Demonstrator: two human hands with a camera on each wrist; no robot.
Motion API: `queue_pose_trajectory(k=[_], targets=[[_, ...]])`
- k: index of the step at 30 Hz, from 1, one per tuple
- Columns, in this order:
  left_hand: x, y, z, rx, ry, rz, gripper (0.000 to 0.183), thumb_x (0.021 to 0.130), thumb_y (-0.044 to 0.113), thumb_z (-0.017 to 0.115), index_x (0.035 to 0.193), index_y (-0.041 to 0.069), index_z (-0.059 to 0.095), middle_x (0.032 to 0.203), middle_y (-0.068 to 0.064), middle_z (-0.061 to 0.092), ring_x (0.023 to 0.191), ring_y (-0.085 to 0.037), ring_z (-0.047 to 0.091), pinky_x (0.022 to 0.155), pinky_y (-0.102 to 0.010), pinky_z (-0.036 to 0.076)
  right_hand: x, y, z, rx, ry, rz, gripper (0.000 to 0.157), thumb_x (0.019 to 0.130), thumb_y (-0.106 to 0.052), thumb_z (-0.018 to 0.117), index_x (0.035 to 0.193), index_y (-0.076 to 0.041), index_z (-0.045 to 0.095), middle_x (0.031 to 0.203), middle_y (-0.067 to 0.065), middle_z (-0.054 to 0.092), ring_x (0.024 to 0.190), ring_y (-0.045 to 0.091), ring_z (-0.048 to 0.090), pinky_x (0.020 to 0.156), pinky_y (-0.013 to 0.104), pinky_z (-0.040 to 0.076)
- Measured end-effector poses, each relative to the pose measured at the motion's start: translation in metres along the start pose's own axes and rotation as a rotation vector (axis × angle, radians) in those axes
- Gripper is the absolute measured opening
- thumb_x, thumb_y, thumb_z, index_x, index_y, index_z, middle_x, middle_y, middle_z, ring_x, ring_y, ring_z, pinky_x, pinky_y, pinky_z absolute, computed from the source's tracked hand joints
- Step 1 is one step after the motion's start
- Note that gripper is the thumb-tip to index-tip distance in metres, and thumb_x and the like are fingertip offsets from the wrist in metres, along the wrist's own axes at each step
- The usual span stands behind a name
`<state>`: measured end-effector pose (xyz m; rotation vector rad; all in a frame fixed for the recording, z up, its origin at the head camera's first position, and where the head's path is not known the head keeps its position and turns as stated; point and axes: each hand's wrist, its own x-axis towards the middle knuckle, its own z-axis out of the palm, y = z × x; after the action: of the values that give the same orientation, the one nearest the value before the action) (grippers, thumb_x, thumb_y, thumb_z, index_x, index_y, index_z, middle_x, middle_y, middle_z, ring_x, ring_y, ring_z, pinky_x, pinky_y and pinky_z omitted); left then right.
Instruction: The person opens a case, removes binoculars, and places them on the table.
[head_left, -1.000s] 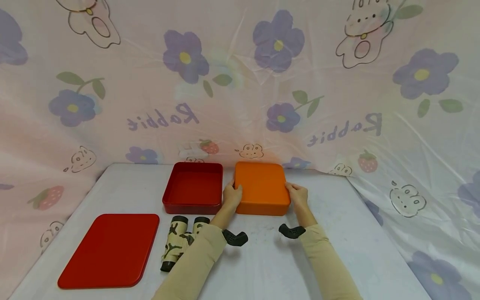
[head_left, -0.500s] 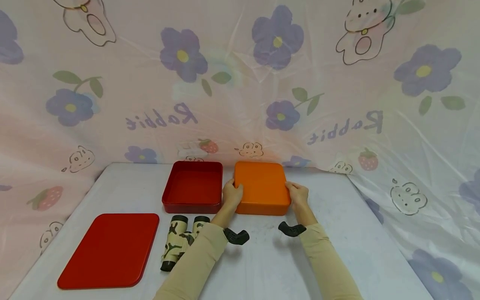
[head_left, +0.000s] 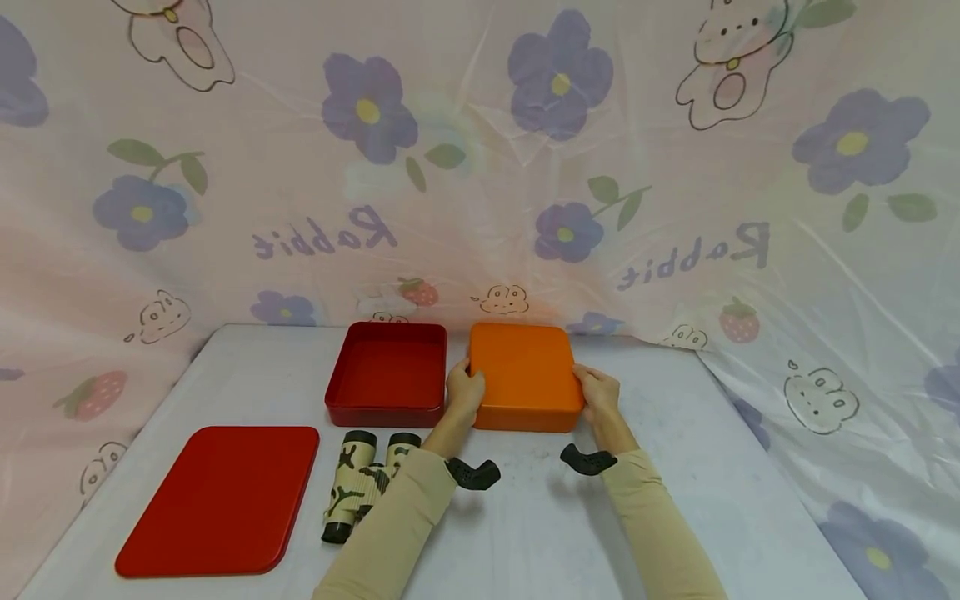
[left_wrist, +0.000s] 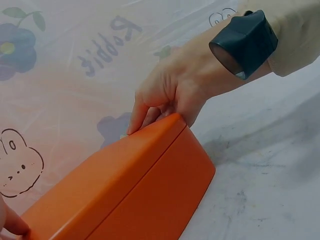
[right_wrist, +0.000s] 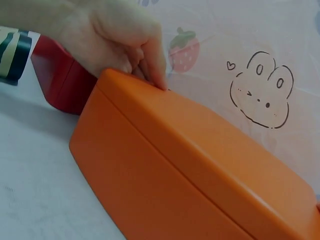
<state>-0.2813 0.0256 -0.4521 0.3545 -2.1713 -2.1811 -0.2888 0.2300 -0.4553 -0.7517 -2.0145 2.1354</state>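
An orange square box (head_left: 522, 367) with its lid on sits toward the back of the table, a seam line running round its side in both wrist views. At its left side my left hand (head_left: 465, 392) grips it, thumb on the top edge. My right hand (head_left: 597, 390) holds the opposite side the same way, and its thumb lies on the lid's edge in the left wrist view. The fingers beneath the sides are mostly hidden. Just left of my left hand stands a dark red open box (head_left: 386, 415), with nothing seen inside.
A flat red lid (head_left: 221, 500) lies at the front left of the white table (head_left: 525, 533). Camouflage-patterned binoculars (head_left: 352, 483) lie beside it, partly covered by my left sleeve. A printed cloth (head_left: 465, 167) hangs close behind the boxes.
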Motion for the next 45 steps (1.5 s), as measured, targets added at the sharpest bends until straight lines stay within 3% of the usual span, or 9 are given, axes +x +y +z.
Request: queue_pose_trajectory(k=[5, 14, 23, 28, 32, 35, 38, 41, 45], targets=[[0.000, 0.000, 0.000, -0.027, -0.011, -0.013, 0.050, 0.095, 0.001, 0.045, 0.144, -0.008, 0.037, 0.151, -0.027, 0.037, 0.141, -0.038, 0.038, 0.120, -0.047, 0.030, 0.002, 0.000, -0.002, 0.058, 0.004, 0.014, 0.044, 0.093, -0.015, 0.062, 0.132, 0.004, 0.055, 0.094, -0.003, 0.062, 0.079, 0.006, 0.057, 0.070, 0.019, 0.050], [0.000, 0.004, 0.003, -0.090, -0.010, -0.041, 0.052, 0.093, -0.002, 0.044, 0.144, -0.007, 0.037, 0.151, -0.026, 0.038, 0.140, -0.037, 0.040, 0.119, -0.046, 0.032, 0.003, -0.004, -0.008, 0.117, -0.040, 0.028, 0.046, 0.093, -0.014, 0.061, 0.135, 0.005, 0.052, 0.071, -0.014, 0.059, 0.071, 0.002, 0.059, 0.068, 0.018, 0.052], [0.001, 0.003, 0.005, -0.108, -0.005, -0.047, 0.054, 0.092, -0.002, 0.045, 0.145, -0.007, 0.036, 0.152, -0.026, 0.036, 0.142, -0.036, 0.037, 0.120, -0.046, 0.030, 0.007, -0.003, -0.007, 0.167, -0.042, 0.035, 0.047, 0.093, -0.013, 0.060, 0.137, 0.004, 0.050, 0.072, -0.014, 0.059, 0.071, -0.001, 0.060, 0.069, 0.016, 0.052], [0.002, 0.004, 0.004, -0.054, -0.006, -0.008, 0.054, 0.091, -0.002, 0.044, 0.144, -0.009, 0.036, 0.151, -0.026, 0.037, 0.142, -0.036, 0.036, 0.121, -0.046, 0.029, 0.005, -0.004, -0.006, 0.201, -0.075, 0.043, 0.050, 0.094, -0.012, 0.059, 0.139, 0.003, 0.047, 0.075, -0.013, 0.059, 0.076, 0.001, 0.060, 0.073, 0.017, 0.052], [-0.003, 0.005, 0.003, 0.014, -0.028, 0.006, 0.055, 0.091, -0.002, 0.042, 0.145, -0.008, 0.033, 0.152, -0.025, 0.036, 0.143, -0.035, 0.035, 0.121, -0.047, 0.028, 0.001, -0.004, -0.006, 0.174, -0.052, 0.022, 0.048, 0.093, -0.010, 0.059, 0.137, 0.006, 0.049, 0.072, -0.014, 0.060, 0.072, 0.000, 0.059, 0.069, 0.017, 0.052], [-0.007, 0.006, 0.003, 0.038, -0.006, 0.022, 0.055, 0.091, -0.003, 0.042, 0.145, -0.009, 0.033, 0.152, -0.026, 0.036, 0.142, -0.035, 0.037, 0.121, -0.047, 0.028, -0.002, -0.004, -0.004, 0.109, -0.024, -0.005, 0.045, 0.093, -0.010, 0.059, 0.134, 0.007, 0.052, 0.082, -0.008, 0.064, 0.074, 0.002, 0.058, 0.067, 0.016, 0.051], [-0.010, 0.007, 0.003, 0.045, 0.024, 0.051, 0.055, 0.089, -0.004, 0.042, 0.143, -0.012, 0.034, 0.151, -0.027, 0.035, 0.143, -0.036, 0.035, 0.121, -0.048, 0.027, -0.006, -0.004, 0.000, 0.050, -0.010, -0.018, 0.043, 0.094, -0.011, 0.058, 0.133, 0.005, 0.054, 0.111, 0.006, 0.066, 0.088, 0.007, 0.059, 0.073, 0.016, 0.050], [-0.010, 0.008, 0.002, 0.053, 0.025, 0.067, 0.056, 0.088, -0.005, 0.041, 0.142, -0.013, 0.033, 0.152, -0.028, 0.034, 0.144, -0.037, 0.032, 0.121, -0.047, 0.026, -0.008, -0.005, 0.002, 0.035, -0.006, -0.015, 0.041, 0.095, -0.011, 0.056, 0.134, 0.004, 0.054, 0.137, 0.018, 0.055, 0.107, 0.017, 0.057, 0.086, 0.022, 0.049], [-0.011, 0.008, 0.001, 0.052, 0.005, 0.058, 0.056, 0.088, -0.006, 0.040, 0.143, -0.014, 0.031, 0.153, -0.029, 0.030, 0.146, -0.037, 0.027, 0.122, -0.047, 0.022, -0.009, -0.006, 0.003, 0.022, -0.010, -0.006, 0.042, 0.097, -0.010, 0.052, 0.136, 0.003, 0.051, 0.146, 0.021, 0.047, 0.122, 0.025, 0.051, 0.099, 0.031, 0.046]])
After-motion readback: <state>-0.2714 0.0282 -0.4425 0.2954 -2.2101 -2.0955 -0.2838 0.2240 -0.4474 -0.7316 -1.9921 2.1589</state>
